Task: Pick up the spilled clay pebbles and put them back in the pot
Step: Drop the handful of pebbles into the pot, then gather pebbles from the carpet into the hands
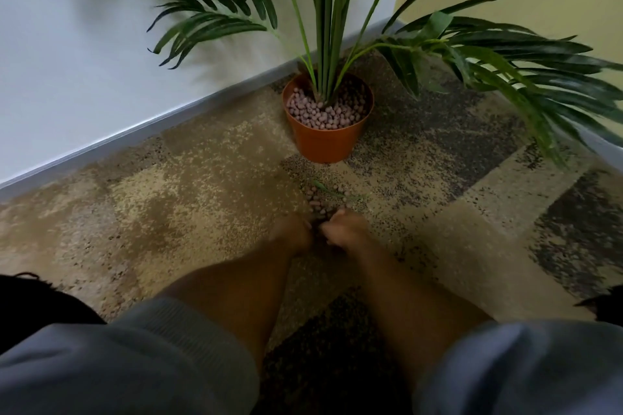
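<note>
I read the task as early: spilled pebbles (315,200) remain on the carpet (168,198) before the pot (325,141); left hand (293,234) and right hand (344,229) are cupped together at the pile, grip undeterminable

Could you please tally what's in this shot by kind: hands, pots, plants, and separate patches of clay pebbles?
Hands: 2, left hand and right hand
Pots: 1, orange pot
Plants: 1, palm plant
Pebble patches: 2, pebbles in the pot and spilled pebbles on the carpet
Total: 6
</note>
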The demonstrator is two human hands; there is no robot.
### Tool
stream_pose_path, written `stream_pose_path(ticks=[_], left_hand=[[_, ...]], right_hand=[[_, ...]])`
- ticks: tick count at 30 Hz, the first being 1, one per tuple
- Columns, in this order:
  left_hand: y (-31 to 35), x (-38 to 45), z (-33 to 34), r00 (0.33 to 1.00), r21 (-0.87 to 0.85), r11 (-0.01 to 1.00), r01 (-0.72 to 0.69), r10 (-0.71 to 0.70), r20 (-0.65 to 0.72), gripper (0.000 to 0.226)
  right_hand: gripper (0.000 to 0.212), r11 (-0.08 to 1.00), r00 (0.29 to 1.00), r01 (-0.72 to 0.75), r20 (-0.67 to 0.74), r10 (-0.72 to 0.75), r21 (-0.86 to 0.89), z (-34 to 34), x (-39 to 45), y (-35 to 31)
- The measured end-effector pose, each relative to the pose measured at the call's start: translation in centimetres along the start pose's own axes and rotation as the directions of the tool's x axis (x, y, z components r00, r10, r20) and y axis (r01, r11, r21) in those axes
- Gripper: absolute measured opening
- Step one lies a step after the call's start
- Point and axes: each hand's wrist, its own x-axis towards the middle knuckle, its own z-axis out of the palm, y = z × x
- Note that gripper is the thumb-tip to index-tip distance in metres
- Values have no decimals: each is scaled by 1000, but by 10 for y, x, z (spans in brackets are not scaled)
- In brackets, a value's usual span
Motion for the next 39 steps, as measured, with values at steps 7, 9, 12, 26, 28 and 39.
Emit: stream_pose_path(ticks=[7,9,12,26,28,39], left_hand=[[11,5,-6,889,-948,-73,310,-330,316,25],[11,4,-11,895,-926,-271,264,-290,340,30],[13,3,-23,918,-887,-397,236,-209,338,28],[76,30,-112,956,-800,-600,-3,-237,174,39],[87,34,-128,965,-816,-578,-18,-224,137,39],[107,42,-164,1000,-917,-398,15,-8,20,43]], right_hand=[[11,19,947,-319,317,54,948,-13,-9,0],[14,-127,952,-304,308,5,944,-18,-9,-1],[25,-220,961,-275,273,-38,936,-24,-7,-8],[26,-369,993,-103,74,-91,924,-97,-6,-78],[28,-395,996,-75,52,-69,916,-116,-1,-93],[53,-342,989,-118,78,-128,932,-145,17,-123]])
